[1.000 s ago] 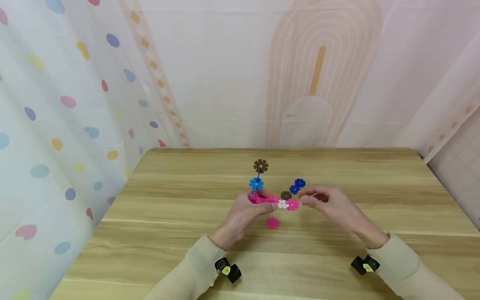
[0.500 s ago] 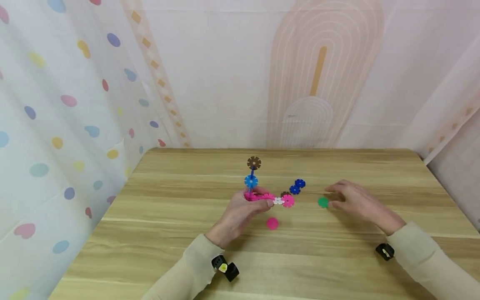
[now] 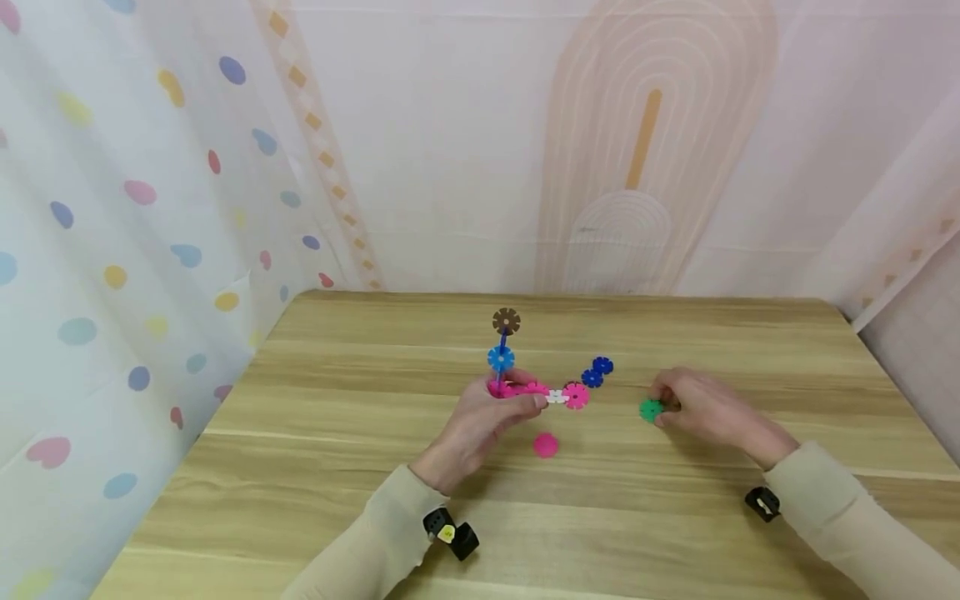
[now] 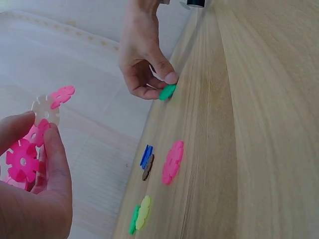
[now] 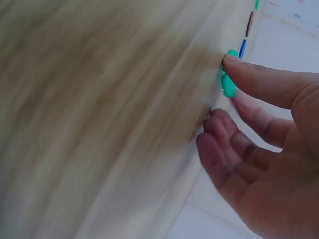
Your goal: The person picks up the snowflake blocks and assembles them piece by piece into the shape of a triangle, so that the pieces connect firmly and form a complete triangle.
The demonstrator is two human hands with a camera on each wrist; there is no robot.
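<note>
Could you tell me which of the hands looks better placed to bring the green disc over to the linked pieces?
Probably the right hand: its fingertips are already on the green disc on the table. The left hand is occupied, gripping the pink end of the linked pieces.

Wooden table (image 3: 300, 467): loose pink disc (image 3: 545, 445), green disc (image 3: 649, 410).

Head view looks down across the worktop (image 3: 315, 467); both wrist views skim it closely, sharing the green disc (image 3: 650, 409).
</note>
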